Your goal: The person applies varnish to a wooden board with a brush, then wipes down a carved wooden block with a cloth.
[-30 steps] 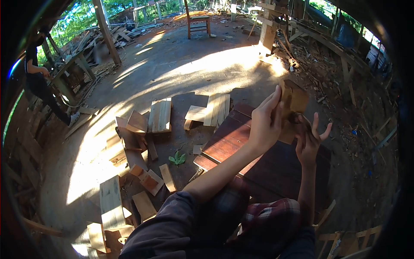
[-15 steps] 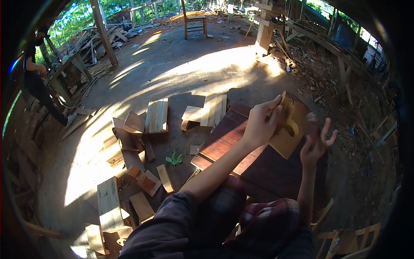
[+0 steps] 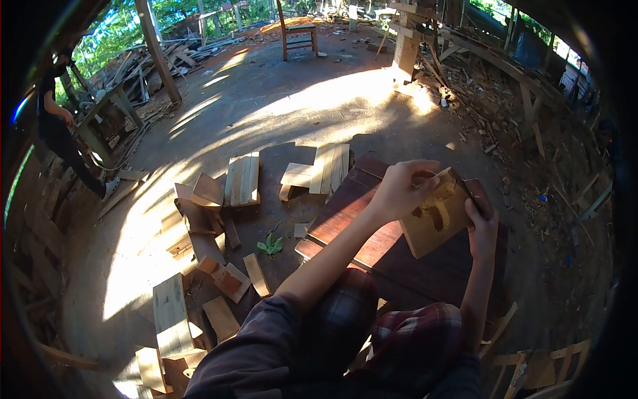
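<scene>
A flat wooden board (image 3: 425,229) with a dark, wet-looking patch on its face is held tilted above a dark reddish wooden table (image 3: 345,223). My left hand (image 3: 402,189) is closed at the board's upper left edge, fingers curled; the exact contact of its fingertips is partly hidden. Gripping the right edge is my right hand (image 3: 484,229), its thumb on the near side and its other fingers partly out of sight. Below the board, my knees in plaid cloth (image 3: 419,332) stand against the table's near side.
Several wooden blocks and planks (image 3: 171,312) lie on the floor at left, beside a green leaf (image 3: 270,245). Further off are a chair (image 3: 299,41) and a wooden post (image 3: 405,56). A person (image 3: 60,126) stands at far left. Wood scraps line the right side.
My right hand, its fingers spread before, has closed on the board's right edge. The board has turned and shifted slightly left and down, and my left hand has lowered with it.
</scene>
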